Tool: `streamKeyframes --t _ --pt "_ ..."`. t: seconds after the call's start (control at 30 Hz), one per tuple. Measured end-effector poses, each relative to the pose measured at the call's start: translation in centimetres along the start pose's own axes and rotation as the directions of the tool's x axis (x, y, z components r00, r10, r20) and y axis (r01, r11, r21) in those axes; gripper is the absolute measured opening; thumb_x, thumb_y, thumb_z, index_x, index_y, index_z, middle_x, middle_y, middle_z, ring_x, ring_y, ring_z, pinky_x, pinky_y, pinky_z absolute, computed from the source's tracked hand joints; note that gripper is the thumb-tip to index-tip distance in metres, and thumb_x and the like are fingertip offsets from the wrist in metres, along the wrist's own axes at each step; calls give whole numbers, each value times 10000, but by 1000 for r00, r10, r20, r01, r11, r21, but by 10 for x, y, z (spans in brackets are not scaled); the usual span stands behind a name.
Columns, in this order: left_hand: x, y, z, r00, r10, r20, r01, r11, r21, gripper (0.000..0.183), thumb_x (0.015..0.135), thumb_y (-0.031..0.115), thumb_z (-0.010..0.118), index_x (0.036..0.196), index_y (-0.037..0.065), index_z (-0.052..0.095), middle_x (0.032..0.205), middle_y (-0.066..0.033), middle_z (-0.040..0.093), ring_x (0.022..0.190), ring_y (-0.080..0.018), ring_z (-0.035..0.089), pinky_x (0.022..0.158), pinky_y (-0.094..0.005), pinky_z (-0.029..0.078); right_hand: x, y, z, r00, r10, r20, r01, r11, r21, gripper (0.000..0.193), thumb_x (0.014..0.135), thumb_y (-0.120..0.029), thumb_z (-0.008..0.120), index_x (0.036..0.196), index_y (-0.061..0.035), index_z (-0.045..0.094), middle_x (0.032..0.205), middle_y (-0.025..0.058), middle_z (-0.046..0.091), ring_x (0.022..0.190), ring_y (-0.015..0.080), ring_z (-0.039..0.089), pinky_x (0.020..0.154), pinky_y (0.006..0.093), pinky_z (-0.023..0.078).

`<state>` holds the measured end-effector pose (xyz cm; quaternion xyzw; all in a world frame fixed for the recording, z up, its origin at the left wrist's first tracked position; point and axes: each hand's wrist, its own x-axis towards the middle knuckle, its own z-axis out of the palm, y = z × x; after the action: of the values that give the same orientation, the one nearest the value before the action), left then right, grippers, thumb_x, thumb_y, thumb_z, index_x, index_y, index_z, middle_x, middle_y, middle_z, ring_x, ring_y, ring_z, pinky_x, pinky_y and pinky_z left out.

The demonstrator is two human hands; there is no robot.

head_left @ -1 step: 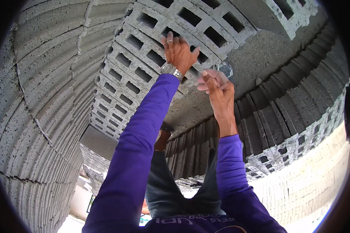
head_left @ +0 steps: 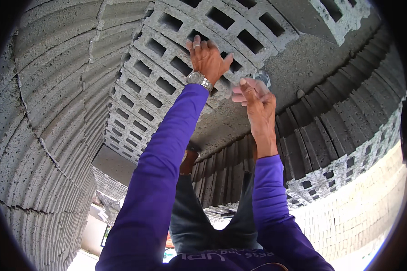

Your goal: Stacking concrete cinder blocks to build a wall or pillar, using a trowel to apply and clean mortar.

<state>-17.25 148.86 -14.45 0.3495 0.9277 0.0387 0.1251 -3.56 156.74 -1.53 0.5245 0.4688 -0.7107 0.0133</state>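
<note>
My left hand (head_left: 208, 61), with a ring and a metal wristwatch (head_left: 199, 80), lies on a grey hollow concrete block (head_left: 253, 67) in a tight row. Its bent fingertips hook into one hole, and the thumb reaches over another hole of that row. Near the row's lower end is my right hand (head_left: 259, 97), palm partly turned up, thumb and fingers apart. I see nothing held in it. Just behind its fingers shows a rounded grey thing (head_left: 263, 77) that I cannot make out. Dust or blur softens the block's end by the fingers.
A tall stack of blocks (head_left: 54, 113) rises on the left. More blocks (head_left: 343, 113) stand edge to edge on the right. Between them runs a gritty grey surface (head_left: 303, 67) with a small stone (head_left: 300, 94). Another block (head_left: 339, 22) juts in at the top right.
My right hand has shifted slightly to the right and up, a little away from the block's end. My left hand stays in the same place on the blocks.
</note>
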Motion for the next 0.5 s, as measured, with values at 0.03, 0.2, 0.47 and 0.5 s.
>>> streamKeyframes --t 0.03,0.2,0.47,0.5 --pt "-1 -2 4 997 11 70 -9 1000 -25 681 735 498 728 1128 -48 619 1113 -248 638 1259 -388 474 1116 -567 251 0 -3 -5 998 11 -56 -12 1000 -26 431 912 -316 646 1113 66 621 901 134 701 791 184 663 667 262 469" --pt "4 -19 13 984 80 162 -69 995 -73 761 726 512 729 1201 -65 586 1172 -221 637 1281 -364 465 1161 -563 131 -2 -2 -10 994 22 -106 -23 1000 -7 430 914 -349 638 1104 36 642 906 129 708 792 181 669 670 278 452" --pt "10 -9 18 963 -34 269 45 998 -32 385 719 383 727 857 23 714 844 -155 706 1029 -301 628 1181 -580 25 -1 -1 -16 984 -32 -176 21 998 -67 440 910 -361 637 1102 35 648 916 136 717 781 198 683 695 296 470" --pt "4 -14 19 975 -14 220 29 998 -63 356 714 362 722 825 23 717 808 -166 700 1021 -299 633 1194 -539 46 -2 -1 -17 984 -27 -175 16 998 -63 440 910 -361 637 1102 35 648 916 136 717 781 198 683 695 296 470"
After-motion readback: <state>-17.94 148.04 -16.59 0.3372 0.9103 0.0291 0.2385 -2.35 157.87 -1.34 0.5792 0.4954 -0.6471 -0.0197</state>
